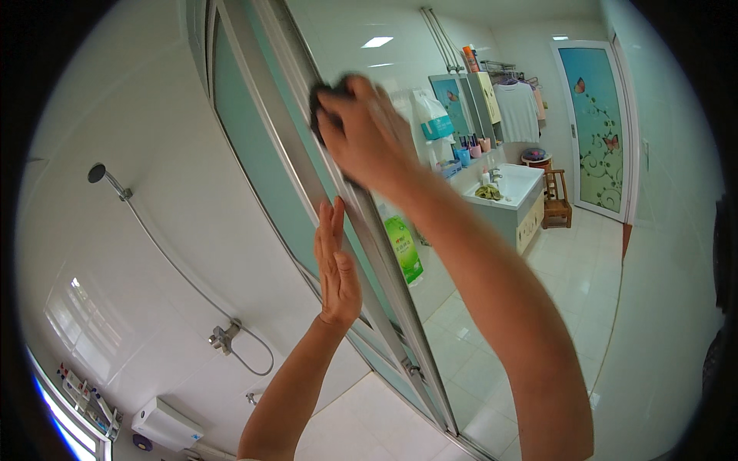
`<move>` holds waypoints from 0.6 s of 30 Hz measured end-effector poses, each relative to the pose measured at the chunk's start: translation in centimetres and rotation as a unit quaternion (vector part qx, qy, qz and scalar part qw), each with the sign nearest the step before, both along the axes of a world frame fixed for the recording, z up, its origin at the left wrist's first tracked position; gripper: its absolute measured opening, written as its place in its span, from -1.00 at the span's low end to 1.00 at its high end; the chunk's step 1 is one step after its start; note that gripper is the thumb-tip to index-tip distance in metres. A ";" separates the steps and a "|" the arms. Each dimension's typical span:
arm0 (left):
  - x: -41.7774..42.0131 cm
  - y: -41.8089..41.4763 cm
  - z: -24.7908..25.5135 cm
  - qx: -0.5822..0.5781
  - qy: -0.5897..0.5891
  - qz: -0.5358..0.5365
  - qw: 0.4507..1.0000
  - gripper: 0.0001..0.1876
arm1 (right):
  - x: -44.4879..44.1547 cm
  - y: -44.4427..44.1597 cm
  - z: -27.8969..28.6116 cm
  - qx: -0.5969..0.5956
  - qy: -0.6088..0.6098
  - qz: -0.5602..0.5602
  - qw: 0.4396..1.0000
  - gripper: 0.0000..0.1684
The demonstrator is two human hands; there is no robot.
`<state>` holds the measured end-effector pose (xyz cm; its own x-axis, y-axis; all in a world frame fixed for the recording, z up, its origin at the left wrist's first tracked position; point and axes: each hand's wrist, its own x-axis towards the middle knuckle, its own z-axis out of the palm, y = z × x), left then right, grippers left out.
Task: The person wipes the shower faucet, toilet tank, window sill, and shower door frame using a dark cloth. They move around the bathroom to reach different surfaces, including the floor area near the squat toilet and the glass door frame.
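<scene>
My right hand (375, 135) is raised and blurred, gripping a dark cloth or pad (319, 106) whose exact kind is hard to make out. It presses that against the upright metal edge (369, 222) of a sliding glass door. Lower and to the left, my left hand (337, 271) holds nothing. Its palm and straight fingers rest along the metal frame (282, 155) of the frosted glass panel (245, 115). The fingers lie close together, pointing up.
A shower head (98, 173) and mixer tap (223, 337) are on the left wall. Beyond the door stand a washbasin (522, 181) and a wooden chair (556, 201). A green plastic pack (403, 248) hangs behind the door edge. A butterfly-patterned door (594, 115) is at the far right.
</scene>
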<state>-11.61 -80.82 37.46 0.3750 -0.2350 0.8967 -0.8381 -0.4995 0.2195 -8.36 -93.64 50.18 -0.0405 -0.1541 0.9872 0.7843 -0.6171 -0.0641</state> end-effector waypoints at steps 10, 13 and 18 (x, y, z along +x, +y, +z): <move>-0.6 -0.5 0.8 -0.057 0.111 0.008 0.992 -0.09 | -1.2 -0.4 -0.3 -0.005 0.077 0.031 0.997 -0.73; -1.0 -0.2 0.7 -0.045 0.096 0.031 0.994 -0.10 | -2.7 -0.7 -11.7 -0.031 0.113 0.044 0.992 -0.64; -0.4 0.1 0.7 -0.032 0.017 0.016 0.999 -0.24 | -5.1 -1.5 -29.1 -0.065 0.240 0.063 0.967 -0.63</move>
